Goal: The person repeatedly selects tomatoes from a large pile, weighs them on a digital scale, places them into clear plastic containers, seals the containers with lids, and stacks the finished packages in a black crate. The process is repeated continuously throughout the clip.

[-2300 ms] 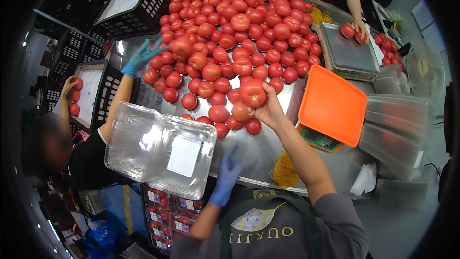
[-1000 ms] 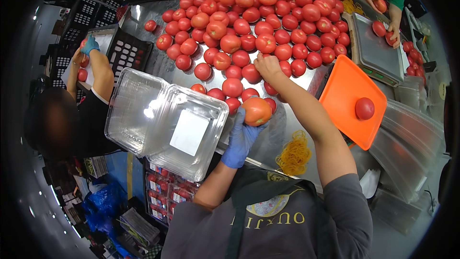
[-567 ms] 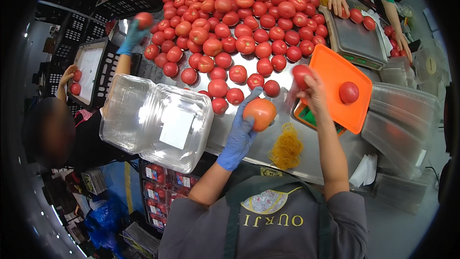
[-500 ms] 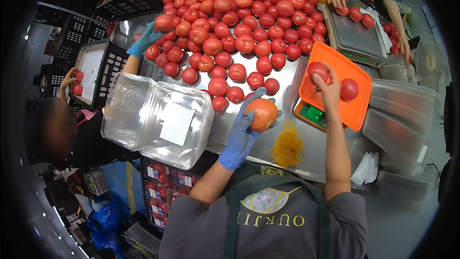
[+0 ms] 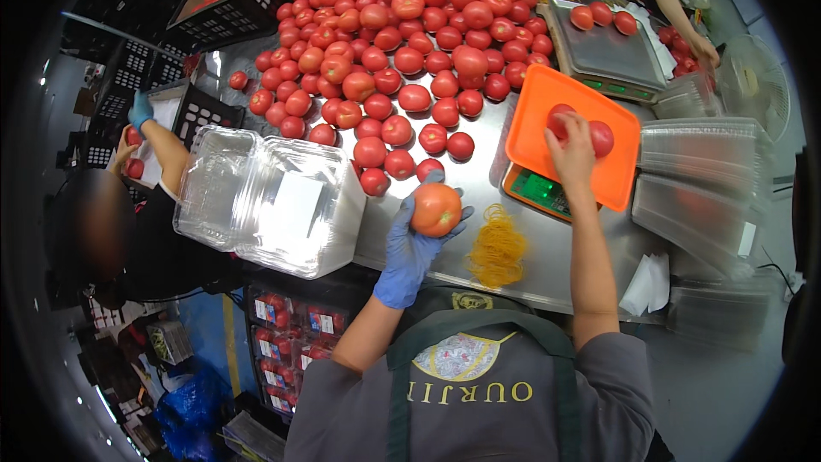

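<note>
In its blue glove, my left hand (image 5: 404, 258) cradles a large orange-red tomato (image 5: 436, 210) above the near side of the metal table. My bare right hand (image 5: 573, 152) has its fingers around a red tomato (image 5: 560, 120) on the orange tray (image 5: 539, 94), and the fingers partly cover it. A second tomato (image 5: 602, 139) lies right beside that hand on the same tray. Under the tray sits a digital scale (image 5: 537, 188) with a lit green display. Loose tomatoes (image 5: 396, 130) are heaped across the table beyond my left hand.
Stacked clear clamshell boxes (image 5: 299, 205) stand open at left; more clear plastic containers (image 5: 701, 154) are at right. Yellow rubber bands (image 5: 498, 248) lie near the front edge. Another scale (image 5: 607, 51) bears three tomatoes. Co-workers reach in at left, by a black crate (image 5: 201, 115), and far right.
My right hand has lowered its tomato onto the orange tray. The left co-worker's gloved hand went from the heap to the crate. A far co-worker's hand has left the tomatoes on the other scale.
</note>
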A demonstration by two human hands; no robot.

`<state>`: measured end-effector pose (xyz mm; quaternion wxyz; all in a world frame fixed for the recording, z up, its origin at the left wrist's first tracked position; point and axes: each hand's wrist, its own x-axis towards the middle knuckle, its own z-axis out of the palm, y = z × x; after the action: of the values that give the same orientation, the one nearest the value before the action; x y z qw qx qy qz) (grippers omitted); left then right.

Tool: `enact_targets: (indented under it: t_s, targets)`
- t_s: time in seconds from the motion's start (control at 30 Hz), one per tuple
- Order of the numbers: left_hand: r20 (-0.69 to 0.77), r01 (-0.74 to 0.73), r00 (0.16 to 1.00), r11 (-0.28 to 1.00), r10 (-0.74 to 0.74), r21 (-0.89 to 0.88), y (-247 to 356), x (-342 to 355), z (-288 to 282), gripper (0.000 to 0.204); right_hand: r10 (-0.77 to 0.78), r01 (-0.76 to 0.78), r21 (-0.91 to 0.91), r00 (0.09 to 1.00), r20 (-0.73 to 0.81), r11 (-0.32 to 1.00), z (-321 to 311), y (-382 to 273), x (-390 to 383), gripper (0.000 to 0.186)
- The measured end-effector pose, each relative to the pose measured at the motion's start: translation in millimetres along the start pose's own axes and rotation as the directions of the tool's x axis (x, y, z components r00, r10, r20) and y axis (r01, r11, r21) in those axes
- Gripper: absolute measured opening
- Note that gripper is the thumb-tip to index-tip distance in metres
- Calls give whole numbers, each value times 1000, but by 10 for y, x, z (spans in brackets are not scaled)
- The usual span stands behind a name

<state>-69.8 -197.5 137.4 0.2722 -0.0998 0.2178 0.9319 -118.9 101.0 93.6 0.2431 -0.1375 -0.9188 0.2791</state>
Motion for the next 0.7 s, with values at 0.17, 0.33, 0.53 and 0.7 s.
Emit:
enact_targets:
  t_s: [0.17,0.33,0.53,0.7]
  targets:
    - [-217,-25,964,861,156,507,-178,-20,-413,60,-17,-85,278,938,346,957,312,-545,-350,21]
    - [125,-184,865,76,486,980,-479,140,-1401,62,-59,70,-1,849,524,998,1341,-599,-509,59]
    - [229,-138,892,-247,390,959,-475,161,-1659,79,-76,160,-132,869,489,978,1744,-301,-549,68]
    - [251,-128,891,-320,379,939,-428,123,-1633,81,-92,183,-91,795,600,979,1563,-366,-556,65]
